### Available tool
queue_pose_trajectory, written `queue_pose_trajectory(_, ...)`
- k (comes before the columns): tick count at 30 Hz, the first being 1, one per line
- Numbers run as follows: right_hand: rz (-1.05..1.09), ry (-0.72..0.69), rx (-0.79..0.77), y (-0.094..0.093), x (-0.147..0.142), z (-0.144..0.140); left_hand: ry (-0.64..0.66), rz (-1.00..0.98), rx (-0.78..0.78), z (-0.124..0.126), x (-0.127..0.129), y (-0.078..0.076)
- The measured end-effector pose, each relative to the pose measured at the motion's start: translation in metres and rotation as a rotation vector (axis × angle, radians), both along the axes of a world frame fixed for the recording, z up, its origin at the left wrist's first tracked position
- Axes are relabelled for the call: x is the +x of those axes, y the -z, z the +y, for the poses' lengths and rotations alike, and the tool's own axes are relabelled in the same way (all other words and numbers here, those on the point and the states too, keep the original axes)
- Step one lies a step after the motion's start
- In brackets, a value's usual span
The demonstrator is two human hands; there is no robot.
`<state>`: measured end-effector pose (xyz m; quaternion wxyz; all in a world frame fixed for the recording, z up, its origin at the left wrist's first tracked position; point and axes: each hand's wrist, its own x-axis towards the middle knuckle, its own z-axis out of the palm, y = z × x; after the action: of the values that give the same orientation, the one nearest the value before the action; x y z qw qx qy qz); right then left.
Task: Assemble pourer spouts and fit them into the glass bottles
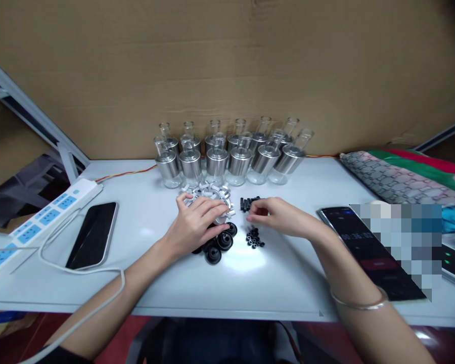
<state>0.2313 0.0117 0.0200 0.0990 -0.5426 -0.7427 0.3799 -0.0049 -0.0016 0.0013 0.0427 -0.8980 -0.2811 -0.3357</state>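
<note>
My left hand (200,218) lies palm down with its fingers stretched over a heap of small white-and-clear plastic pieces (211,191) and the edge of a pile of round black caps (213,254). Its thumb reaches along the caps. Across from it, my right hand (275,216) has thumb and index finger bent together in a pinch; whatever is between them is too small or hidden to name. Just behind those fingertips lie short black tubes (246,204). Below them is a cluster of tiny black rings (253,237).
Several glass bottles with metal sleeves (217,163) stand in two rows at the back, before a cardboard wall (212,65). A phone (93,235) and a white power strip (47,217) with cable lie left. On the right are another phone (364,242) and patterned cloth (398,174).
</note>
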Motion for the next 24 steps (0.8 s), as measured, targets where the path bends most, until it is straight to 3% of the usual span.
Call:
queue_pose_trajectory(3,0.249,-0.010,0.023,-0.003,-0.012,-0.006,0.008,-0.013,0.000,-0.002,0.001,0.003)
queue_pose_trajectory(6,0.539,-0.073,-0.056,-0.002,-0.030,-0.014,0.035,-0.007,0.003,-0.004,0.002,0.005)
queue_pose_trajectory(11,0.797,-0.109,-0.195,0.004,-0.048,-0.023,0.113,-0.017,-0.021,-0.001,0.001,0.006)
queue_pose_trajectory(16,0.937,0.002,-0.178,0.009,-0.048,-0.023,0.138,-0.018,0.014,0.001,-0.002,0.006)
queue_pose_trajectory(24,0.958,0.015,-0.127,0.010,-0.049,-0.022,0.157,-0.082,0.040,0.001,0.000,0.005)
